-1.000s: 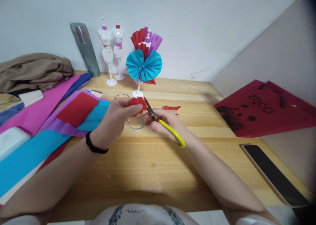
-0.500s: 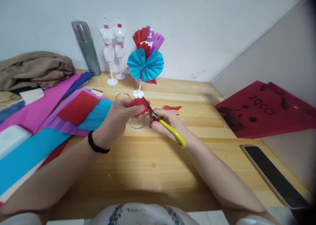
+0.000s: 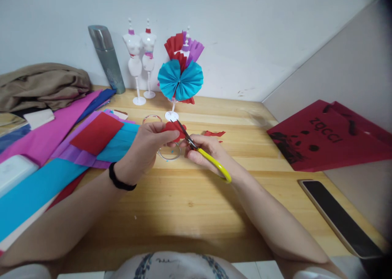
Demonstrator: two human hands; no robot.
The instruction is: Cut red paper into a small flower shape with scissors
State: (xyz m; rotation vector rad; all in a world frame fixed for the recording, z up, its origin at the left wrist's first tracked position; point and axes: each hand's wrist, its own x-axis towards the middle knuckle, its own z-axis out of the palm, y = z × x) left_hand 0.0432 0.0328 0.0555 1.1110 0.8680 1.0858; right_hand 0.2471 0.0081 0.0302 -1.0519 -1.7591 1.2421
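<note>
My left hand [image 3: 153,142] pinches a small piece of red crepe paper [image 3: 172,131] with a rounded, cut edge. In my right hand [image 3: 206,150] is a pair of scissors with yellow handles [image 3: 215,164], fingers closed around them. The dark blades, slightly parted, lie at the right side of the red paper and point away from me. Below the paper, a roll of clear tape [image 3: 170,152] lies on the table, partly covered by my hands. Red paper scraps [image 3: 214,133] lie just beyond my right hand.
A small mannequin in folded paper [image 3: 180,81] stands behind my hands, with two white mannequins [image 3: 134,63] and a flask [image 3: 107,60] to its left. Coloured paper sheets [image 3: 98,134] spread at left. A red bag [image 3: 330,136] and a phone [image 3: 339,218] lie at right.
Almost nothing differs. Both hands, the red paper and the scissors keep their places, with only a very slight shift of the view.
</note>
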